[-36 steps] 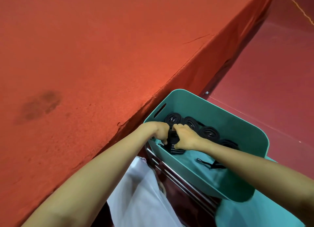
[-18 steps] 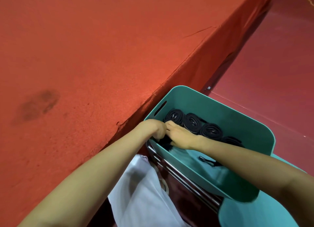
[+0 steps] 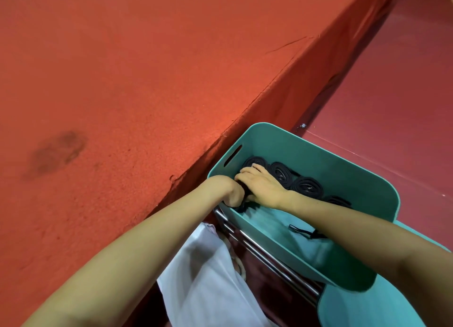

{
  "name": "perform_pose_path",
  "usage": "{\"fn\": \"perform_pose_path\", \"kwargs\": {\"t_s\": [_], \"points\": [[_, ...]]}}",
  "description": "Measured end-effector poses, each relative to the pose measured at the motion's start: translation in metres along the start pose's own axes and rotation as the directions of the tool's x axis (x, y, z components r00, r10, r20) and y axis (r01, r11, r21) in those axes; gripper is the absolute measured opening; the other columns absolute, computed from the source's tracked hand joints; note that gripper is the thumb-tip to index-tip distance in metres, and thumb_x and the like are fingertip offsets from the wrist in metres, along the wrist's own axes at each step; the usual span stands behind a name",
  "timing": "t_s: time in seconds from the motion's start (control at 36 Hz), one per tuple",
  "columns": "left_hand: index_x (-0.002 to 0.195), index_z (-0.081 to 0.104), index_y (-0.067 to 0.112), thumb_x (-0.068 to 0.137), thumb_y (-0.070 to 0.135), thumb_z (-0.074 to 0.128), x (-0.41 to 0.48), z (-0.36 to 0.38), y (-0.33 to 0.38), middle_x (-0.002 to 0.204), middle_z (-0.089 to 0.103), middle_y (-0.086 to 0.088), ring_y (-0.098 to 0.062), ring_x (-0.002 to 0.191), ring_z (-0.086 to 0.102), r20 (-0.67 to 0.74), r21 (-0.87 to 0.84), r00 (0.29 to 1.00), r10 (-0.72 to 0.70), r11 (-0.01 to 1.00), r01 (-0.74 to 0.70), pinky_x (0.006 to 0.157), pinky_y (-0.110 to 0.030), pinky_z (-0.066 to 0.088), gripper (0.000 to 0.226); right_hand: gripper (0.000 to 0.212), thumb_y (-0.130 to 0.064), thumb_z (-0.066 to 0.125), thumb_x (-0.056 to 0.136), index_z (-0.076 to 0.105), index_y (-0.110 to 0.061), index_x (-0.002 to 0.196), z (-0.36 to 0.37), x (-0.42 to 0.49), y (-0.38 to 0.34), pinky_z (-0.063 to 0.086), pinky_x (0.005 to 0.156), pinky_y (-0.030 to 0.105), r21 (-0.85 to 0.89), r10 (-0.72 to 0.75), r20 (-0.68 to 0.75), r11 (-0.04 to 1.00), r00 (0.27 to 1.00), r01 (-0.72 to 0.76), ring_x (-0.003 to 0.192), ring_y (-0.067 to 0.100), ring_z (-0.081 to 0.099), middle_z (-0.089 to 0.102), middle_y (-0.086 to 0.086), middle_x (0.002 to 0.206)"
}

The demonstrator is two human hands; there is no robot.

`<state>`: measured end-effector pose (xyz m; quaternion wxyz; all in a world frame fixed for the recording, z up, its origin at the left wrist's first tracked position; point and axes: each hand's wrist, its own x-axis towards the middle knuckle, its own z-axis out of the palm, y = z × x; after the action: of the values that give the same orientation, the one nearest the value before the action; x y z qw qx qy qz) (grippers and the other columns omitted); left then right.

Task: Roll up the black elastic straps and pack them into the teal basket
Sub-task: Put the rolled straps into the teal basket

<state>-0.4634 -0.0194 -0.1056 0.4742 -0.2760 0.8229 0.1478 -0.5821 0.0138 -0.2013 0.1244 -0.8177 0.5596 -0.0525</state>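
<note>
The teal basket (image 3: 348, 179) sits beside the red table's edge. Several rolled black straps (image 3: 306, 187) stand in a row along its far wall. Both hands are inside the basket at its near-left corner. My left hand (image 3: 231, 192) has curled fingers round a black rolled strap (image 3: 244, 205), mostly hidden beneath the hands. My right hand (image 3: 262, 184) lies over the same roll, fingers curled on it and reaching toward the leftmost roll in the row. A loose black strap piece (image 3: 304, 232) lies on the basket floor.
The red felt-covered table (image 3: 122, 94) fills the left and top. Chrome rails (image 3: 267, 255) run under the basket. White cloth (image 3: 206, 277) hangs below my arms. A second teal surface (image 3: 362, 309) shows at bottom right, dark red floor (image 3: 392, 106) beyond.
Both hands have pushed deeper toward the basket's left end with the roll. The right hand's fingers now reach over the leftmost roll in the row.
</note>
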Motion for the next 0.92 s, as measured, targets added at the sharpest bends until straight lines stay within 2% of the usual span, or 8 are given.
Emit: {"fn": "perform_pose_path", "kwargs": {"t_s": [0.11, 0.25, 0.36, 0.47, 0.58, 0.67, 0.78, 0.92], "points": [[0.068, 0.044, 0.006, 0.098, 0.005, 0.036, 0.006, 0.006, 0.003, 0.067, 0.037, -0.003, -0.015, 0.055, 0.032, 0.016, -0.026, 1.0, -0.022, 0.999, 0.023, 0.058, -0.027, 0.033, 0.031, 0.062, -0.02, 0.076, 0.077, 0.05, -0.013, 0.133, 0.002, -0.005, 0.002, 0.009, 0.117, 0.037, -0.029, 0.003, 0.016, 1.0, 1.0, -0.003, 0.141, 0.021, 0.029, 0.053, 0.002, 0.137], [0.089, 0.05, 0.005, 0.099, 0.011, 0.04, 0.007, 0.008, 0.002, 0.068, 0.039, -0.003, -0.021, 0.064, 0.039, -0.011, -0.09, 1.0, -0.025, 0.996, 0.024, 0.07, -0.031, 0.034, 0.015, 0.066, -0.016, 0.087, 0.056, 0.064, -0.011, 0.117, 0.009, -0.006, 0.002, 0.042, 0.099, 0.045, -0.066, -0.015, -0.044, 0.998, 0.999, 0.012, 0.119, 0.032, 0.054, 0.062, 0.01, 0.115], [0.096, 0.056, 0.004, 0.098, 0.01, 0.041, 0.0, 0.008, 0.001, 0.071, 0.044, -0.004, -0.021, 0.071, 0.044, -0.091, -0.126, 0.995, -0.042, 0.992, 0.03, 0.063, -0.029, 0.035, 0.017, 0.072, -0.009, 0.075, 0.068, 0.05, -0.013, 0.135, -0.002, -0.008, 0.0, 0.028, 0.109, 0.044, -0.087, -0.02, -0.006, 0.996, 1.0, 0.019, 0.129, 0.029, 0.042, 0.051, 0.01, 0.132], [0.108, 0.061, 0.0, 0.094, 0.013, 0.046, -0.017, 0.004, -0.001, 0.1, 0.062, -0.015, -0.029, 0.088, 0.058, -0.304, -0.247, 0.949, -0.083, 0.969, 0.006, 0.069, -0.031, 0.039, 0.025, 0.069, -0.01, 0.069, 0.073, 0.045, -0.015, 0.138, -0.026, -0.014, -0.001, 0.026, 0.109, 0.04, -0.067, 0.033, 0.016, 0.997, 0.999, -0.032, 0.13, 0.026, 0.039, 0.046, 0.005, 0.137], [0.118, 0.061, 0.007, 0.093, 0.025, 0.053, -0.05, 0.006, -0.005, 0.117, 0.063, -0.012, -0.028, 0.109, 0.057, -0.507, -0.402, 0.857, -0.097, 0.906, -0.135, 0.089, -0.032, 0.045, 0.031, 0.05, -0.023, 0.07, 0.08, 0.052, -0.016, 0.126, -0.068, -0.028, -0.01, 0.037, 0.1, 0.039, 0.068, 0.137, -0.027, 0.989, 0.99, -0.134, 0.117, 0.027, 0.048, 0.05, 0.004, 0.127], [0.122, 0.059, 0.015, 0.093, 0.026, 0.055, -0.086, 0.023, -0.009, 0.122, 0.062, -0.004, -0.021, 0.113, 0.056, -0.673, -0.465, 0.721, -0.165, 0.852, -0.239, 0.097, -0.035, 0.044, 0.031, 0.038, -0.023, 0.066, 0.086, 0.056, -0.013, 0.121, -0.101, -0.044, -0.032, 0.04, 0.097, 0.039, 0.158, 0.145, -0.166, 0.98, 0.975, -0.119, 0.114, 0.025, 0.051, 0.055, 0.003, 0.122], [0.112, 0.065, 0.017, 0.09, 0.023, 0.061, -0.132, 0.059, -0.025, 0.111, 0.066, 0.001, -0.014, 0.101, 0.061, -0.754, -0.562, 0.578, -0.311, 0.761, -0.324, 0.092, -0.031, 0.046, 0.023, 0.031, -0.02, 0.062, 0.09, 0.059, -0.014, 0.119, -0.137, -0.052, -0.074, 0.041, 0.096, 0.033, 0.235, 0.089, -0.344, 0.972, 0.935, -0.006, 0.112, 0.02, 0.053, 0.058, 0.0, 0.12], [0.104, 0.068, 0.018, 0.088, 0.018, 0.065, -0.184, 0.113, -0.048, 0.099, 0.068, 0.005, -0.005, 0.088, 0.062, -0.722, -0.685, 0.437, -0.537, 0.645, -0.339, 0.074, -0.001, 0.038, 0.016, 0.032, -0.019, 0.061, 0.088, 0.06, -0.007, 0.118, -0.153, -0.028, -0.144, 0.036, 0.099, 0.021, 0.271, -0.157, -0.361, 0.926, 0.919, 0.264, 0.111, 0.015, 0.052, 0.06, 0.005, 0.117]]}}
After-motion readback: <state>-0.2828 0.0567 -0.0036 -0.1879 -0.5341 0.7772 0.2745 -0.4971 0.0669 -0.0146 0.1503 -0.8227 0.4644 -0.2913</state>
